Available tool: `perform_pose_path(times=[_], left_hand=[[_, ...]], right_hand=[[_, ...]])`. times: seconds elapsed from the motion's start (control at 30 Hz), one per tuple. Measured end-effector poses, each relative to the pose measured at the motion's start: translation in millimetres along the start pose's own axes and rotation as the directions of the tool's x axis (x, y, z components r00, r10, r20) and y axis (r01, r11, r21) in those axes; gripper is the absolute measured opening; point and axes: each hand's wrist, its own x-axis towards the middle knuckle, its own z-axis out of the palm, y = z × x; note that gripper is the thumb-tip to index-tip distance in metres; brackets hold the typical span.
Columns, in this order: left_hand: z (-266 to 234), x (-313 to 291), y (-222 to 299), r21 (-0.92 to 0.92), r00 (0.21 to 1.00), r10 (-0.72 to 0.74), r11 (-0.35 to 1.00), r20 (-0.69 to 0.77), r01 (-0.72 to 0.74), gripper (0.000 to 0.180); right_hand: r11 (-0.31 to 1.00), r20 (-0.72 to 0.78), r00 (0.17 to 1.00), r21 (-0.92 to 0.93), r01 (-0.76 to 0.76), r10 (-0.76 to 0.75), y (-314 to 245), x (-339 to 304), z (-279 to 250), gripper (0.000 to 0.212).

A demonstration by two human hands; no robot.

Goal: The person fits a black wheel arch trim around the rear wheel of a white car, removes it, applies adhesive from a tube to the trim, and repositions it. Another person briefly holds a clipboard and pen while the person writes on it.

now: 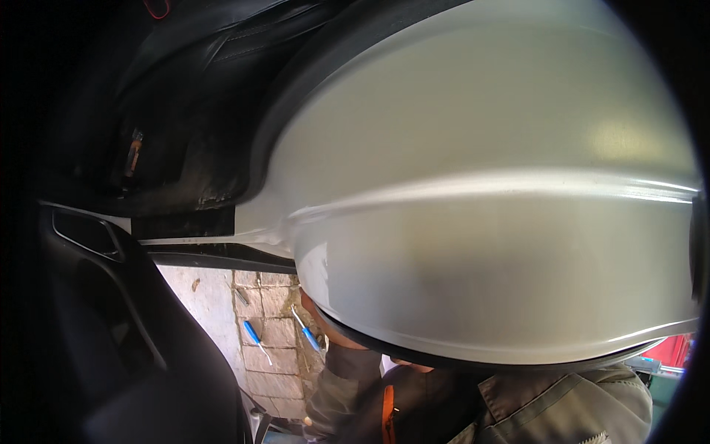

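A large pearl-white car body panel fills the middle and right. My left hand reaches up behind its lower left edge. The wrist and part of the hand show above a grey-brown cuff, but the panel hides the fingers. A thin strip of skin appears under the panel's bottom rim; I cannot tell what it belongs to. Otherwise my right hand is hidden. On the paving nearest my left hand lies a blue-handled tool with a thin metal shaft. Left of it rests another blue-handled tool with a slim, bent end.
Stone paving and a pale concrete strip lie below. At left is a dark door panel. An orange-handled tool rests in the black car interior. Red and green objects show at lower right.
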Motion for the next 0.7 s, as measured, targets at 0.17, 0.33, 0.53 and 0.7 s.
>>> perform_pose_path(times=[0.17, 0.33, 0.53, 0.7], left_hand=[[1, 2, -2, -0.179, 0.995, -0.083, 0.981, -0.054, 0.072, 0.069], [-10, -8, 1, 0.225, 0.973, 0.160, 0.955, 0.166, -0.195, 0.071], [-49, -8, 24, 0.235, 0.951, -0.135, 0.950, -0.277, 0.204, 0.086], [-120, -22, 50, 0.558, 0.586, 0.553, 0.806, -0.592, -0.197, 0.076]], right_hand=[[0.998, -0.021, 0.999, -0.048, 0.038, -0.039, 3, 2, -1, 0.031], [0.977, -0.050, 0.988, -0.168, 0.133, -0.143, 2, 6, 4, 0.031], [0.852, -0.100, 0.936, -0.455, 0.259, -0.338, -1, 16, 3, 0.031], [0.767, -0.138, 0.897, -0.581, 0.270, -0.421, 3, 12, 6, 0.024]])
